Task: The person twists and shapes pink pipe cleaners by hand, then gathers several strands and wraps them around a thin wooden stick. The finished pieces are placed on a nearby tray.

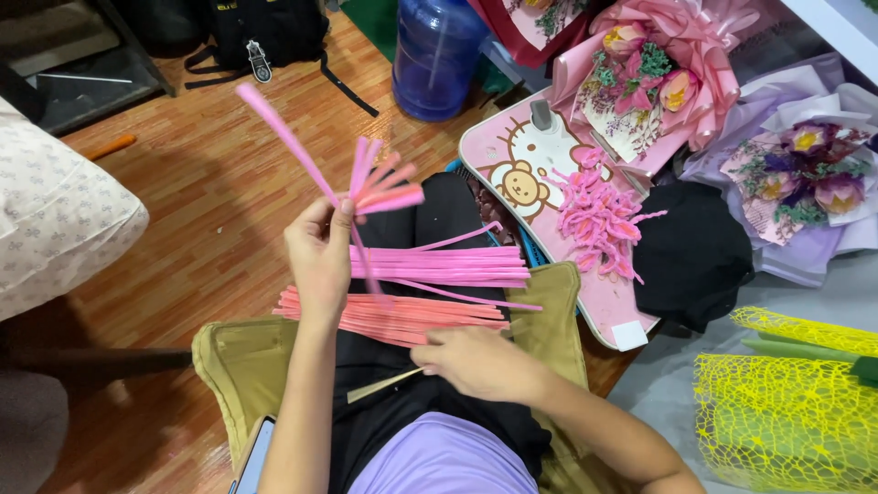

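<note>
A wooden floor [210, 210] fills the left and far part of the scene, with a black backpack [265, 32] and a blue water jug [437, 55] at its far edge. At the far right lie two wrapped bouquets, one pink [654, 78] and one purple [805, 174], and at the near right a yellow mesh sheet [786, 412]. A pink lap tray with a cartoon print [512, 155] sits right of centre, carrying a heap of curled pink pipe-cleaner pieces [599, 215]; a black cloth [690, 252] lies just beside it on the right. A patterned cushion [55, 215] shows at the left edge.

The person sits with an olive cushion [247, 366] under black-clad legs. Across the lap rest two flat bundles of pipe cleaners: a pink bundle [439, 265] farther off and a salmon bundle [393, 316] nearer, touching each other.

The left hand [320, 261] is raised above the lap, its grip clenched on a fan of pink pipe cleaners [380, 187], one long stem slanting up to the far left. The right hand [476, 361] rests low at the near edge of the salmon bundle, fingers curled onto its stems; a thin pale stick [384, 386] pokes out leftward beneath it, and whether the grip holds it cannot be told.
</note>
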